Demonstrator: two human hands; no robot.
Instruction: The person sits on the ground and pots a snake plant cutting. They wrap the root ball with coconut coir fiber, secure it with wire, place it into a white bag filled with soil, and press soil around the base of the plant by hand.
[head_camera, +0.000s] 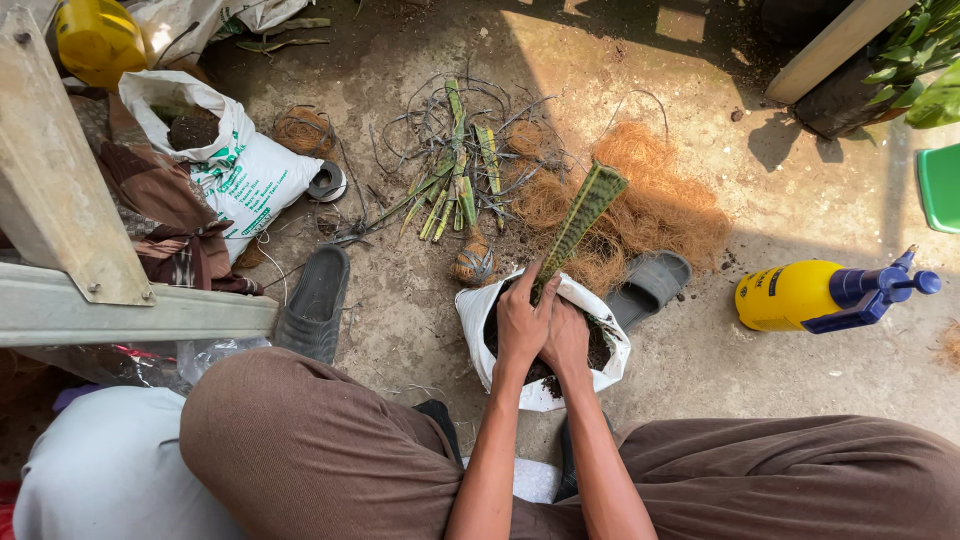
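Both hands are down inside a small white planting bag (480, 330) filled with dark soil, set on the ground between the person's knees. The left hand (520, 322) is closed around the base of a long, mottled green leaf cutting (580, 222), its fingers curled against the stem where it enters the soil. The right hand (566, 340) lies pressed against the left, fingers bent down onto the soil beside the stem; whether it grips the stem too cannot be told. The leaf rises tilted away from the hands, toward the right.

Just beyond the hands lies a heap of orange-brown coconut fibre (640, 205), and beside it, further left, a loose bundle of narrow green leaf cuttings (455, 180) with thin roots. Well to the left of the hands stands a larger white sack (250, 170) with green printing, open at the top and holding dark soil. To the right of the hands a yellow spray bottle (800, 294) with a blue nozzle lies on its side. A grey sandal (318, 300) sits left of the bag, another (652, 284) just right of it.
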